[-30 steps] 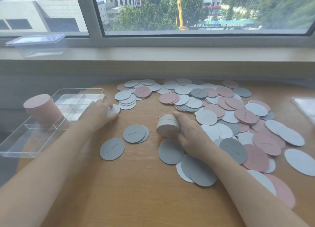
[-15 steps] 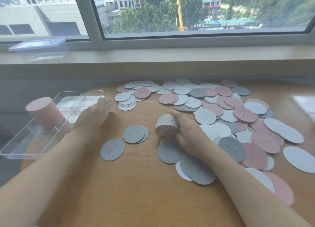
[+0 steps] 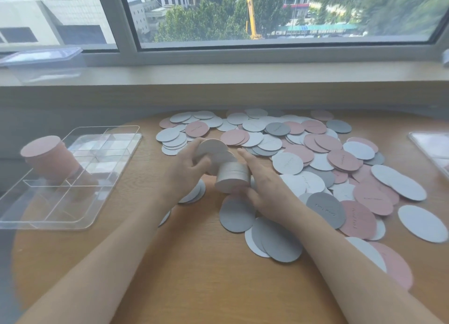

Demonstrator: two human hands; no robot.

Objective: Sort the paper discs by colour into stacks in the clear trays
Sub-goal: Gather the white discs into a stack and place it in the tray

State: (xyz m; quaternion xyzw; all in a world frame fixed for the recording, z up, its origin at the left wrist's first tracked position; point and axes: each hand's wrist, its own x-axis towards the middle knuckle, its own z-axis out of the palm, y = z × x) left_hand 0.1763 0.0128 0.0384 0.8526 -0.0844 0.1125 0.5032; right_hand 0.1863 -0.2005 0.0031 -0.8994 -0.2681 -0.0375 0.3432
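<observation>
Gathering pale discs at the middle of the round wooden table [image 3: 218, 287], a person brings a loose disc [image 3: 211, 146], pinched in the left hand [image 3: 187, 170], toward the stack of pale discs [image 3: 232, 179] gripped in the right hand [image 3: 263, 185]; the right thumb reaches along the stack's far side while the fingers curl under its near end. A finished pink stack [image 3: 47, 159] stands in the far-left compartment of the clear tray [image 3: 80, 222] at the table's left edge. Unsorted pink, white and grey discs [image 3: 315, 158] spread from the far edge down the right side, and a second clear tray [image 3: 430, 151] shows at the right edge. The paper discs look light, thin and smooth, so a tall stack would probably shear sideways. It is best clasped around its rim, with both flat ends supported. Single discs lift most easily by an overhanging edge.
</observation>
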